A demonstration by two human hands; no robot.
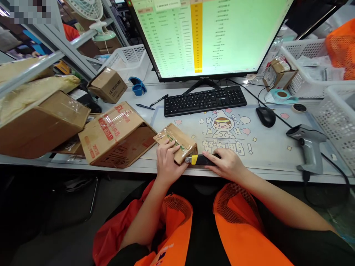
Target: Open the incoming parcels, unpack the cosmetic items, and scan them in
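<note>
A small taped cardboard parcel point(177, 143) lies at the desk's front edge on a cartoon desk mat point(249, 140). My left hand point(168, 162) presses on the parcel's near left side, fingers curled over its top. My right hand point(227, 164) grips a black and yellow utility knife point(200, 159), whose yellow tip touches the parcel's near right corner.
Larger cardboard boxes point(116, 135) crowd the left of the desk. A keyboard point(204, 100), monitor point(210, 37), mouse point(265, 116) and two pens point(158, 100) sit behind. A barcode scanner point(309, 146) stands at right, with tape rolls point(282, 96) and white baskets point(335, 118) beyond.
</note>
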